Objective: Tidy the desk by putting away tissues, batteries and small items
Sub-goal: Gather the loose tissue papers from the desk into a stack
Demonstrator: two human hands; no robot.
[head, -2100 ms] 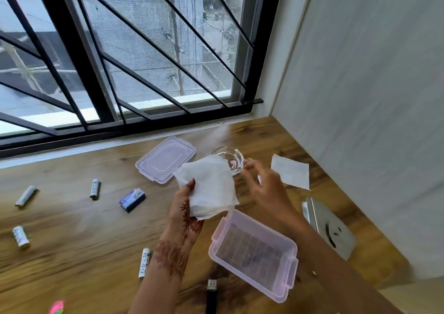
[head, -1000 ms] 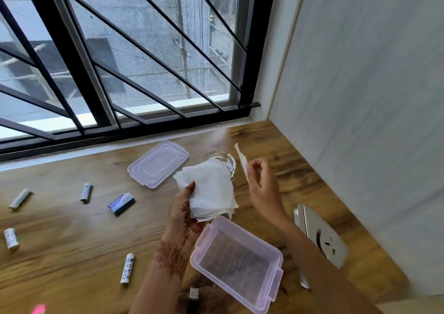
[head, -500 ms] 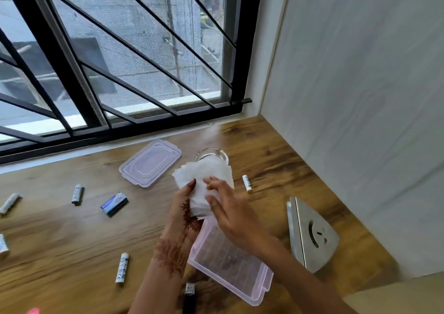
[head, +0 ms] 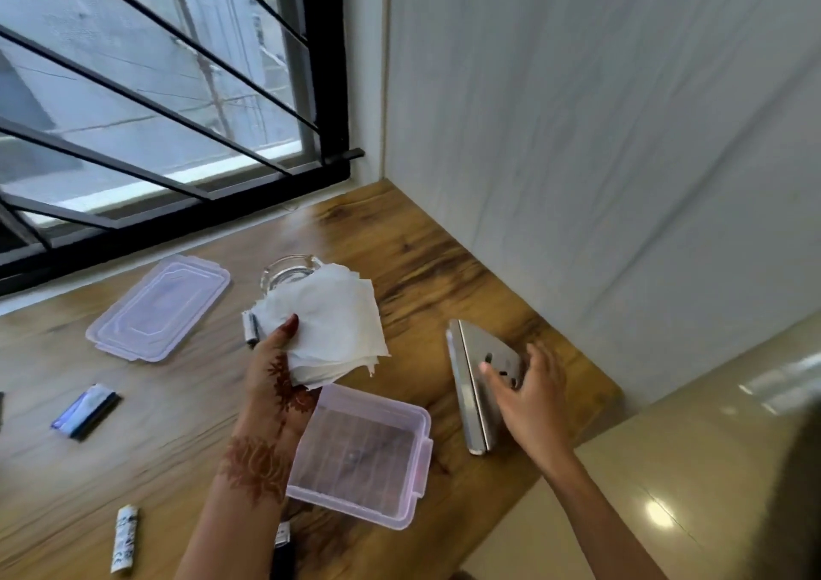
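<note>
the thumb of the left hand point(head: 275, 384) presses on top of the stack of tissues point(head: 337, 322) and the other fingers are curled under it, so the hand grips the stack above the desk point(head: 444, 277), at 12 o'clock from the open plastic container point(head: 364, 450). a battery point(head: 251, 328) shows at the stack's 9 o'clock edge, just beside the thumb; i cannot tell whether the hand holds it.

the right hand point(head: 528, 393) has its fingers straight and spread, with the fingertips on the sloped face of the metal tissue holder point(head: 466, 384). half a second ago this hand lay on the tissues over the container; now it is at 3 o'clock from the container and grips nothing. the loose tissue it carried one second ago is no longer apart from the stack.

the glass ashtray point(head: 288, 271) is partly covered by the stack. the container lid point(head: 160, 308) lies at 10 o'clock, a small blue item point(head: 84, 410) at 9 o'clock, and another battery point(head: 125, 544) at 7 o'clock.
</note>
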